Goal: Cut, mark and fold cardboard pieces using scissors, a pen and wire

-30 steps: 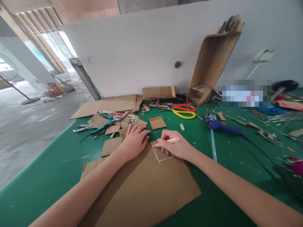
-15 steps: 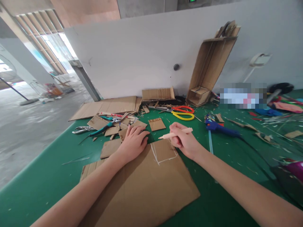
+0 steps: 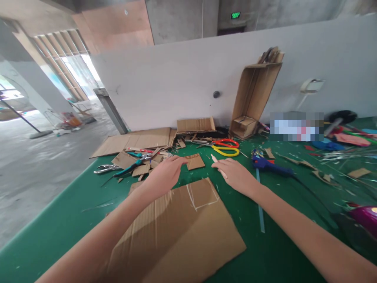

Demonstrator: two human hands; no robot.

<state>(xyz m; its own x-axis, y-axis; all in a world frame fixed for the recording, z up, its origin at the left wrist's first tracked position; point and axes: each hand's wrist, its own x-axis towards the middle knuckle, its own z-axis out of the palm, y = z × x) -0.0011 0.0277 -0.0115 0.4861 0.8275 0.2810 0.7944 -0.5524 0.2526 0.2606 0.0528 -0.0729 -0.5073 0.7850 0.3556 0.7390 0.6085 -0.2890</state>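
Observation:
A large cardboard sheet (image 3: 182, 232) with white pencil lines near its top corner lies on the green table. My left hand (image 3: 166, 173) is above the sheet's far left edge, its fingertips at the left edge of a small cardboard square (image 3: 196, 161); whether they grip it is hard to tell. To the right of the square, my right hand (image 3: 234, 171) holds a pale pencil (image 3: 215, 158), its tip pointing away from me. The red and yellow handled scissors (image 3: 225, 147) lie just beyond.
Cardboard scraps, teal-handled pliers (image 3: 129, 167) and metal snips (image 3: 106, 169) lie at the left. A blue glue gun (image 3: 272, 166) with its cord is at the right. A tall cardboard box (image 3: 256, 94) leans on the white wall.
My left hand has lifted off the sheet and reached to the small square. My right hand has turned the pencil from pointing left to pointing away. The view has tilted up.

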